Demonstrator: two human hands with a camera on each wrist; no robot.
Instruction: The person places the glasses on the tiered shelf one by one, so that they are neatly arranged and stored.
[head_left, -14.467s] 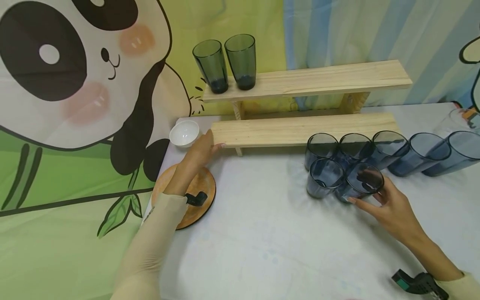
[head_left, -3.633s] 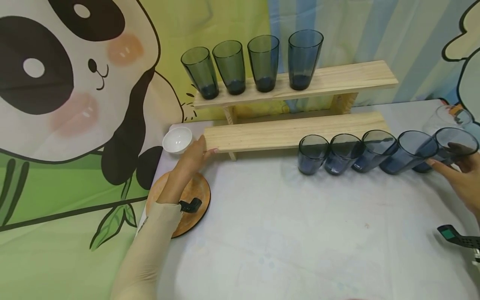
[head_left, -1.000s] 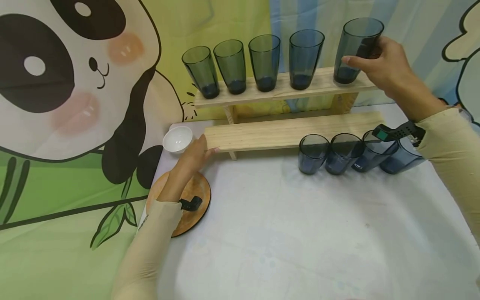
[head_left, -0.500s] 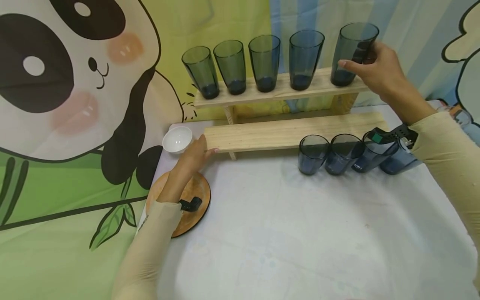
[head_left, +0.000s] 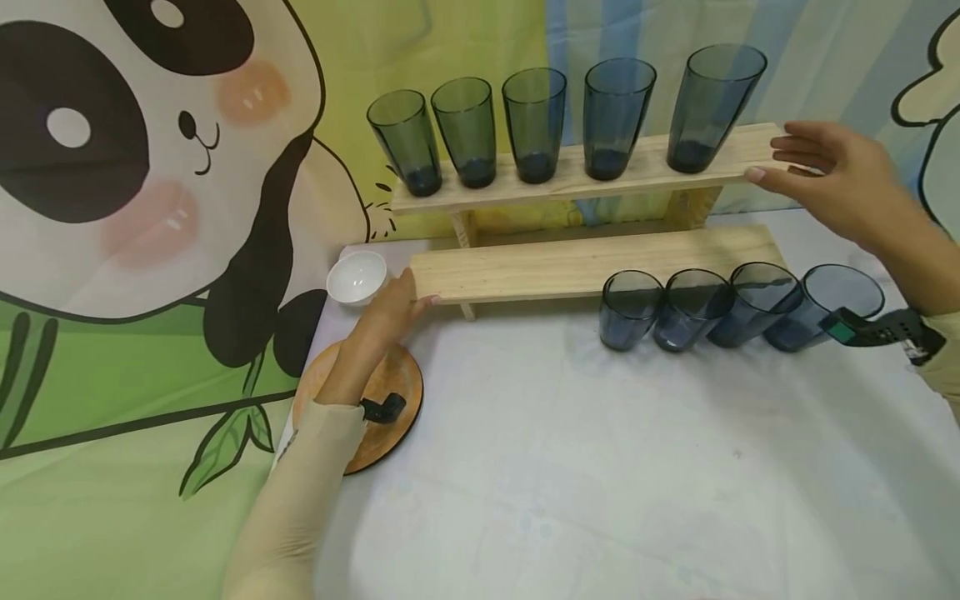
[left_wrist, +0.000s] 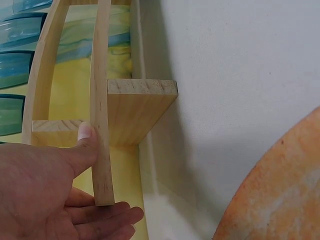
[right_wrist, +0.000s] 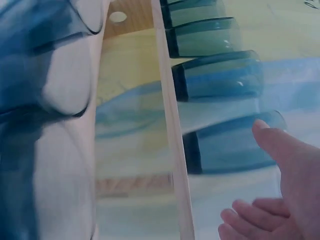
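Observation:
My left hand [head_left: 386,315] grips the left end of the lower board of a two-tier wooden shelf [head_left: 525,271]. In the left wrist view its thumb [left_wrist: 86,132] lies on one side of the board and the fingers reach past the other. Several tinted drinking glasses stand upright in a row on the upper board; the rightmost glass [head_left: 712,108] is nearest my right hand [head_left: 843,179]. That hand hovers by the board's right end, apart from the glass, fingers spread and holding nothing. More blue-tinted glasses [head_left: 693,308] stand on the table in front of the shelf.
A white bowl [head_left: 357,277] sits left of the shelf. Under my left forearm lies a round wooden plate [head_left: 401,417]. The white-covered table [head_left: 570,467] stretches toward me, and a printed panda curtain [head_left: 150,167] hangs behind and to the left.
My right hand has brought a glass from the table row's right end to the upper board, let go and drawn back right. Earlier, other glasses came up too. My left hand stays put.

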